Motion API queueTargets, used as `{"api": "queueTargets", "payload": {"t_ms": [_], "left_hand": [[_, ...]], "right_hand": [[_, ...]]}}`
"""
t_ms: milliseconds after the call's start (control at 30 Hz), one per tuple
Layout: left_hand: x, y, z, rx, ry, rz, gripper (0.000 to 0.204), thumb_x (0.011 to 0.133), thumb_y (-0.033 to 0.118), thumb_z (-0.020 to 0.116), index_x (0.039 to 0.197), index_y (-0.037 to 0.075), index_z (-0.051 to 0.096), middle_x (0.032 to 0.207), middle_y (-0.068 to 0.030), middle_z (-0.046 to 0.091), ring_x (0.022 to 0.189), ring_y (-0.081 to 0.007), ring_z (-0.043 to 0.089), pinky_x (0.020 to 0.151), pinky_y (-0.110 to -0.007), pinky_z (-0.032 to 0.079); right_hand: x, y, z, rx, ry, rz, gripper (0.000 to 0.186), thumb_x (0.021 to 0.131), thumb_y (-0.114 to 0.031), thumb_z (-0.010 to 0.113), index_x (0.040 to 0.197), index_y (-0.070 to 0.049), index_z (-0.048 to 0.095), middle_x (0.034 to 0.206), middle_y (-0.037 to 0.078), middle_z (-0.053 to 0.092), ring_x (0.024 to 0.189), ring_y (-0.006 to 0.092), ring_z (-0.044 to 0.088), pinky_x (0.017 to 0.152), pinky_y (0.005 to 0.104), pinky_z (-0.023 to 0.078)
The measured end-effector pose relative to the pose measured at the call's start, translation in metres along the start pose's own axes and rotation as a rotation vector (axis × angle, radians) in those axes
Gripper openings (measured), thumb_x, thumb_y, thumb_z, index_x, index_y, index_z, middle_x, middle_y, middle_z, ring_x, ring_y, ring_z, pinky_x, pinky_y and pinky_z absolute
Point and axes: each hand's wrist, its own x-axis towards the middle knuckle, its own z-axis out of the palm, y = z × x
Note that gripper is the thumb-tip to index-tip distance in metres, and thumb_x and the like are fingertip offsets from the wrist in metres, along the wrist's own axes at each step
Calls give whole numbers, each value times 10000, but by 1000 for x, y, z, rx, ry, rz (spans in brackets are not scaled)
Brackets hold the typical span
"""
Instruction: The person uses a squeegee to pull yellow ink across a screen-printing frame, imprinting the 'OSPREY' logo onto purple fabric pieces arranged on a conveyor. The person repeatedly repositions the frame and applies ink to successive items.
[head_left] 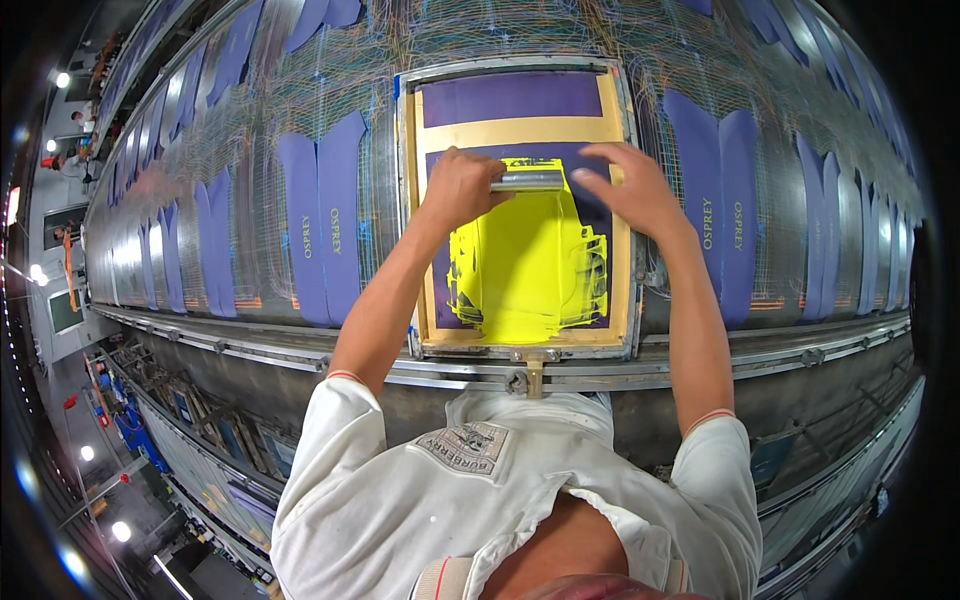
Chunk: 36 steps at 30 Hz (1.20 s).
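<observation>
My left hand (462,188) is closed on the left end of a metal-edged squeegee (530,181) lying across the upper part of a thick layer of bright yellow ink (520,260). My right hand (630,195) is open just right of the squeegee's other end, its thumb and fingers apart. The ink is spread over a purple stencil inside a screen frame (630,300) bordered with tan tape (510,130), with ragged smears along both sides. The frame rests on a long printing bench, against a metal rail (750,356) along its near edge.
Rows of purple fabric pieces (318,230) with printed lettering lie on the thread-streaked bench (260,110) to both sides. A clamp (530,372) sits at the frame's front edge. Racks and equipment (170,420) stand below left. Other people (75,160) are far off at the left.
</observation>
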Motion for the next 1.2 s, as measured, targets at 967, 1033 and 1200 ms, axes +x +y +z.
{"api": "queueTargets", "payload": {"t_ms": [967, 1033, 1200], "left_hand": [[-139, 98, 29, 9, 60, -66, 342, 553, 91, 822, 845, 144, 651, 858, 10, 660, 809, -226, 644, 757, -383, 446], [-141, 102, 25, 12, 29, -86, 474, 578, 110, 837, 1025, 158, 687, 907, 7, 668, 899, -215, 629, 833, -375, 435], [-135, 104, 20, 43, -24, -134, 609, 632, 194, 860, 1212, 165, 675, 1023, -11, 695, 975, -239, 617, 886, -394, 436]], "right_hand": [[-123, -68, 81, -236, -293, -158, 407, 742, -205, 817, 1096, -73, 667, 973, 121, 679, 997, 313, 636, 927, 459, 451], [-134, -65, 68, -129, -229, -90, 496, 781, -251, 824, 1211, -76, 652, 1069, 134, 680, 1066, 320, 624, 976, 457, 445], [-197, 5, -15, -109, 256, 167, 301, 914, -161, 736, 1196, -65, 694, 1150, 136, 705, 1085, 334, 642, 962, 421, 483]]}}
